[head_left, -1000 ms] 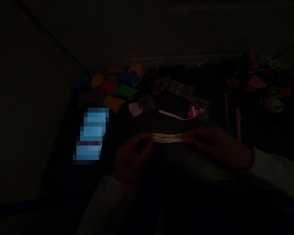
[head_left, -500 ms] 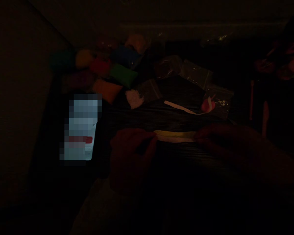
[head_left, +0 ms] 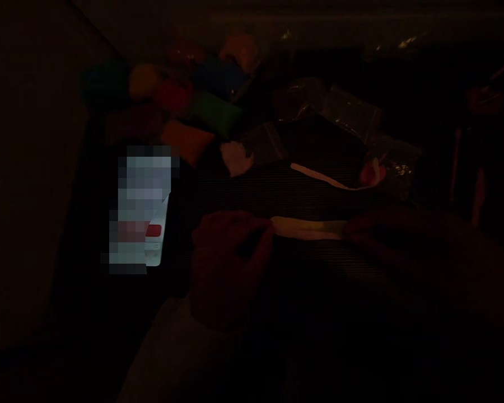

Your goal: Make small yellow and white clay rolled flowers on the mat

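Note:
The scene is very dark. A flat two-tone strip of modelling clay (head_left: 308, 228), yellowish along the far side and paler along the near side, stretches between my hands. My left hand (head_left: 233, 263) pinches its left end between thumb and fingertips. At the other end, my right hand (head_left: 386, 235) is closed on the strip's tip, its fingers dim in shadow. Beyond the strip lies a thin pale clay strip (head_left: 319, 174), its right end curling by a pink clay lump (head_left: 370, 174). A torn white clay lump (head_left: 236, 158) sits farther left.
A lit phone (head_left: 153, 246), mostly blurred out, lies left of my left hand. Packs of coloured clay, including a green pack (head_left: 218, 113) and an orange pack (head_left: 187, 141), are heaped behind it. Clear plastic bags (head_left: 353, 112) lie at the back; two slim tools (head_left: 479, 196) at right.
The whole view has shifted, so things sit slightly higher and mostly farther right in it. Both hands still hold the two-tone strip.

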A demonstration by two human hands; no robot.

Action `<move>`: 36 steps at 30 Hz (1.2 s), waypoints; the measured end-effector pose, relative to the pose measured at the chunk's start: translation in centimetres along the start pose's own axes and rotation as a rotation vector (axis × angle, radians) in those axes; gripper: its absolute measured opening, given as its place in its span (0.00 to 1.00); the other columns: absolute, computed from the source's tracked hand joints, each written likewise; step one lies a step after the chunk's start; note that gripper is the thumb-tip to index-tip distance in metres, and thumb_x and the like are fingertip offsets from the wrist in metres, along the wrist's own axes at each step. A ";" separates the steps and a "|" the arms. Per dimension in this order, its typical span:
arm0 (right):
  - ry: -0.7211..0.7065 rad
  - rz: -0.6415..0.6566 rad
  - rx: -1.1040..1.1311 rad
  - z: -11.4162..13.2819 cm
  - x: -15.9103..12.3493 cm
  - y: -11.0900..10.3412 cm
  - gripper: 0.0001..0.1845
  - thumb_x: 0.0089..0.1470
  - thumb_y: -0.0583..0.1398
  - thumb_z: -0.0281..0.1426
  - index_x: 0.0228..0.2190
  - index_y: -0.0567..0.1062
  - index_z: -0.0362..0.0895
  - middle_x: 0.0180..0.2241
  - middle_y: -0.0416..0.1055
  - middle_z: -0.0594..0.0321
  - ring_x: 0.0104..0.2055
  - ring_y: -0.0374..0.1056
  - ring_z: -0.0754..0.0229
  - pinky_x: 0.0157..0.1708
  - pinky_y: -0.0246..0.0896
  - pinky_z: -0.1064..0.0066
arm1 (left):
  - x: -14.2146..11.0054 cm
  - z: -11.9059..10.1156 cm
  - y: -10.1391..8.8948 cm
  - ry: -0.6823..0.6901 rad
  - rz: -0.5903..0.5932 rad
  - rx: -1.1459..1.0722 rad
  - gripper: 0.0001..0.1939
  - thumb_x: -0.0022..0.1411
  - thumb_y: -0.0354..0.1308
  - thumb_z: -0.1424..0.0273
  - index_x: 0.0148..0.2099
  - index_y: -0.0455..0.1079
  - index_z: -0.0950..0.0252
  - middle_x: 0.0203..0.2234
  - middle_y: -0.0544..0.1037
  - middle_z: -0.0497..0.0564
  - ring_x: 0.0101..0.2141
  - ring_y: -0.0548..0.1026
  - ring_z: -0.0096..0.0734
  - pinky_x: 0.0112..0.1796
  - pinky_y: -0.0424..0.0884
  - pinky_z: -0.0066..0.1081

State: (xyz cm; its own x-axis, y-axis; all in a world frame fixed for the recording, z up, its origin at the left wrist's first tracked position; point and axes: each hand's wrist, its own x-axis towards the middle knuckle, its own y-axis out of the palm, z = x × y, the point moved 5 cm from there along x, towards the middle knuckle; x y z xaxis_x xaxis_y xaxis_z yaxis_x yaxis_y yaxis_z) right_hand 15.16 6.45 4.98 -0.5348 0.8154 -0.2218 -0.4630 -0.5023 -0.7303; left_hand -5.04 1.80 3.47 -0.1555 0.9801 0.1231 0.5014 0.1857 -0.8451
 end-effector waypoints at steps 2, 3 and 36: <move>0.005 -0.017 -0.017 0.1 0.0 -0.1 0.09 0.51 0.54 0.38 0.33 0.73 0.54 0.33 0.75 0.70 0.31 0.70 0.59 0.29 0.65 0.69 | 0.0 0.0 0.1 -0.002 0.002 0.005 0.07 0.51 0.56 0.66 0.33 0.72 0.59 0.31 0.74 0.48 0.36 0.69 0.34 0.40 0.64 0.37; 0.004 -0.018 -0.021 0.2 0.0 -0.1 0.09 0.51 0.54 0.38 0.32 0.73 0.55 0.32 0.75 0.71 0.31 0.70 0.60 0.29 0.65 0.69 | 0.0 0.0 0.0 -0.004 0.000 0.005 0.07 0.51 0.56 0.66 0.33 0.72 0.59 0.31 0.74 0.48 0.36 0.69 0.34 0.40 0.64 0.36; -0.038 -0.005 -0.061 0.5 -0.1 0.0 0.07 0.50 0.55 0.36 0.32 0.72 0.56 0.32 0.75 0.73 0.30 0.70 0.62 0.30 0.64 0.72 | -0.2 0.2 0.3 0.011 -0.022 0.030 0.08 0.51 0.56 0.66 0.34 0.73 0.61 0.31 0.74 0.50 0.37 0.68 0.37 0.40 0.64 0.37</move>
State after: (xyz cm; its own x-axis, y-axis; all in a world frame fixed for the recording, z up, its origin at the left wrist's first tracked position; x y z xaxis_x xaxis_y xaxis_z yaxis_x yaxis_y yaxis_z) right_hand 14.83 6.25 5.31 -0.5592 0.8059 -0.1942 -0.4224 -0.4786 -0.7698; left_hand -5.07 1.66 3.12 -0.1569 0.9766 0.1469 0.4726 0.2049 -0.8571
